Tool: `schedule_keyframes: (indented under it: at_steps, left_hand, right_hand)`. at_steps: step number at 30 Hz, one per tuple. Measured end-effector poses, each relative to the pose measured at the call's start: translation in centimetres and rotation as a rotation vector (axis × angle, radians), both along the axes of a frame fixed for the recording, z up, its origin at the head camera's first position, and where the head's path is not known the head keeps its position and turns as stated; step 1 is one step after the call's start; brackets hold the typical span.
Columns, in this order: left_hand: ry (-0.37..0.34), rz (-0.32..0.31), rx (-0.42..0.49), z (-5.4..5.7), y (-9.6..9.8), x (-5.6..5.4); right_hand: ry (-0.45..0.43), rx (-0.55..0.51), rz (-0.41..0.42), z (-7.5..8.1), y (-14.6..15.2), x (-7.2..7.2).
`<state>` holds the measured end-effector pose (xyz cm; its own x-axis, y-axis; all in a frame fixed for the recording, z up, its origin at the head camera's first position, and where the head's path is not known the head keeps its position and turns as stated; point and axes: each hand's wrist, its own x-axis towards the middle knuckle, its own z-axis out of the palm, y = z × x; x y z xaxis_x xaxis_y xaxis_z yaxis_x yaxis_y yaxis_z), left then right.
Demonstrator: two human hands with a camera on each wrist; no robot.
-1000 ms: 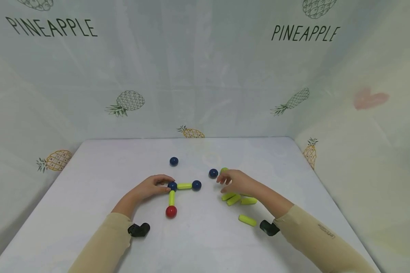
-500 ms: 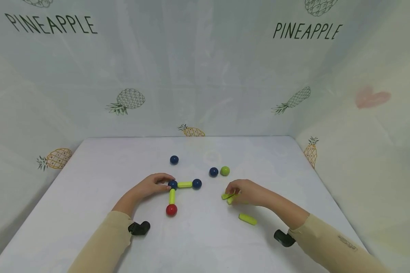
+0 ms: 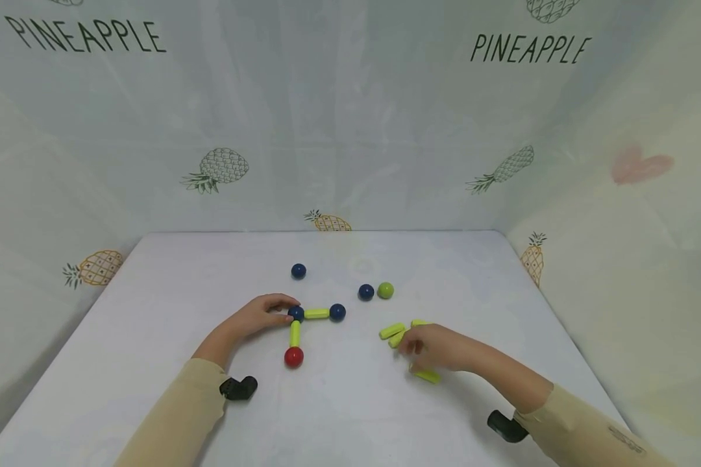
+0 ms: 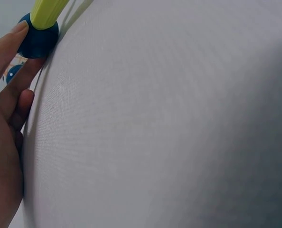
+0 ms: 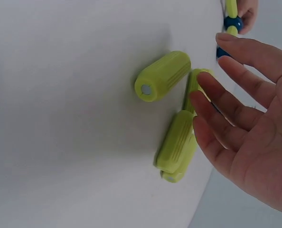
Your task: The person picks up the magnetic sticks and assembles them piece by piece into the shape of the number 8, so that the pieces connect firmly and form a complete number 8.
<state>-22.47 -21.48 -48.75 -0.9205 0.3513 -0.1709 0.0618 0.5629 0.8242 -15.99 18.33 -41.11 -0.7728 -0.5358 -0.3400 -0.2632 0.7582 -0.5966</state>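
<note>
My left hand (image 3: 259,318) pinches a dark blue ball (image 3: 296,314) between thumb and fingers; the left wrist view shows a yellow-green rod (image 4: 47,12) stuck to this ball. It forms the corner of an L: one rod (image 3: 317,314) runs right to another blue ball (image 3: 337,312), and a second rod (image 3: 295,334) runs toward me to a red ball (image 3: 294,357). Over several loose yellow-green rods (image 3: 392,331) hovers my right hand (image 3: 438,348), fingers spread and holding nothing. The nearest rod (image 5: 163,76) has a grey disc in its end and lies off the fingertips.
Behind the L lies a single blue ball (image 3: 298,271). Farther right, another blue ball (image 3: 366,292) sits beside a green ball (image 3: 385,290). A pineapple-print cloth (image 3: 350,130) hangs behind the white table (image 3: 350,415) and at its sides.
My right hand has moved from beside the green ball back toward me and rightward, over the loose rods. The left hand keeps its pinch on the corner ball.
</note>
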Motion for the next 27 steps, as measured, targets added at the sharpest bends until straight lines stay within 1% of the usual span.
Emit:
schedule_keyframes:
  at_steps: [4,12,20,27]
  left_hand:
    - [0.006,-0.004,-0.003,0.1,0.0,-0.1]
    - [0.008,-0.006,0.002,0.1,0.0,-0.2]
    - [0.007,0.003,0.002,0.0,0.1,-0.1]
    - [0.001,0.006,0.002,0.1,0.1,-0.1]
  right_hand:
    - [-0.017,0.017,0.0,-0.1,0.3,0.4]
    - [-0.034,0.048,-0.002,-0.5,1.2,0.6]
    - [-0.03,0.009,0.042,-1.0,2.2,0.8]
    - [-0.034,-0.013,0.04,-1.5,2.3,0.8]
